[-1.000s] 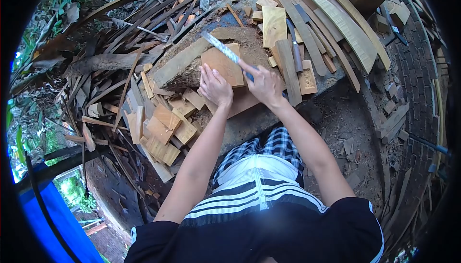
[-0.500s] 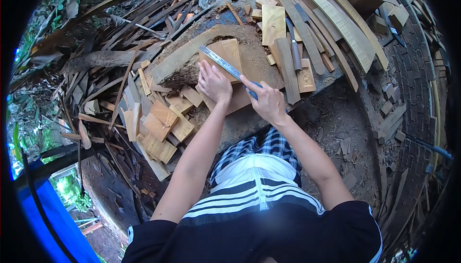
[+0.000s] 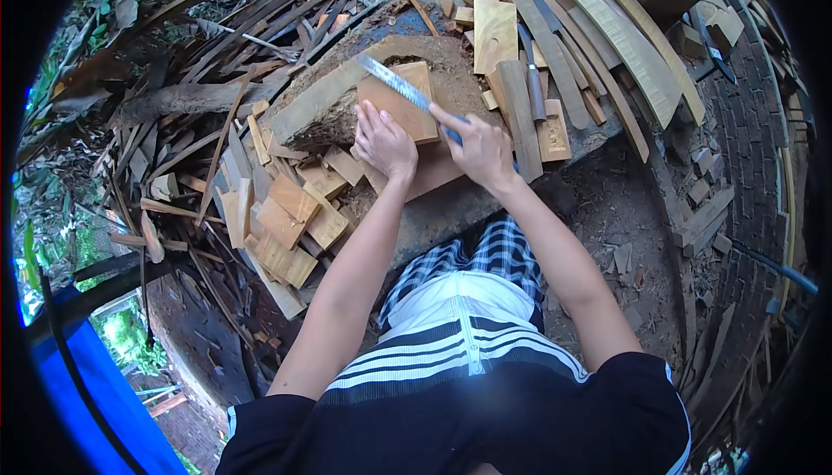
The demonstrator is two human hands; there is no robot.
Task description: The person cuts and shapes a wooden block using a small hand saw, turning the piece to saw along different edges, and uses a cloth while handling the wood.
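A square wooden block (image 3: 406,104) rests on a larger board (image 3: 436,173) before me. My left hand (image 3: 383,140) lies on the block's left edge, fingers stretched out and pointing away from me. My right hand (image 3: 479,150) is closed round the blue handle of a saw-like tool (image 3: 395,80). Its metal blade runs diagonally over the block toward the upper left, past my left fingertips. Whether the blade touches the block I cannot tell.
Several small wood offcuts (image 3: 290,206) are heaped left of the board. On the right are a chisel-like tool (image 3: 536,94), a pale block (image 3: 495,37) and long curved planks (image 3: 637,50). A blue sheet (image 3: 104,401) hangs at the lower left.
Over the block, the blade has swung nearer to my body and then away again with my right hand. My left hand has stayed near the block's left edge.
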